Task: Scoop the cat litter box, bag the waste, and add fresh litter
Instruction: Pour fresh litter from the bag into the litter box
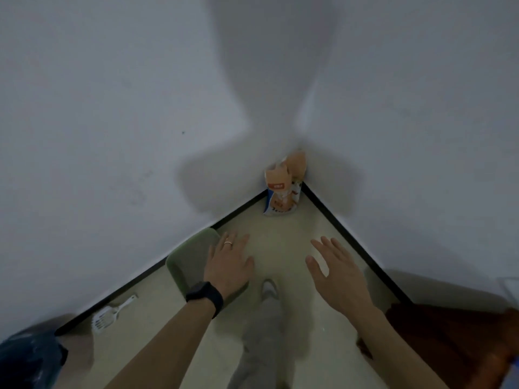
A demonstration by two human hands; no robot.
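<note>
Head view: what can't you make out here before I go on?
Head view only.
- Litter box: the left hand covers its near side; contents blurred.
- Litter bag in the corner: print too small and blurred to read.
- Blue bag: cut off by the lower left edge.

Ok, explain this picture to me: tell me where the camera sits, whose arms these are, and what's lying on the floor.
No machine here: a person wears one wide-angle camera on the head, looking down into a room corner. Both arms are theirs. The left hand, wearing a dark wristband, is spread over a green litter box; the right hand is open in the air. Neither holds anything. On the floor: a white scoop by the wall, a litter bag upright in the corner, a dark plastic bag at lower left.
</note>
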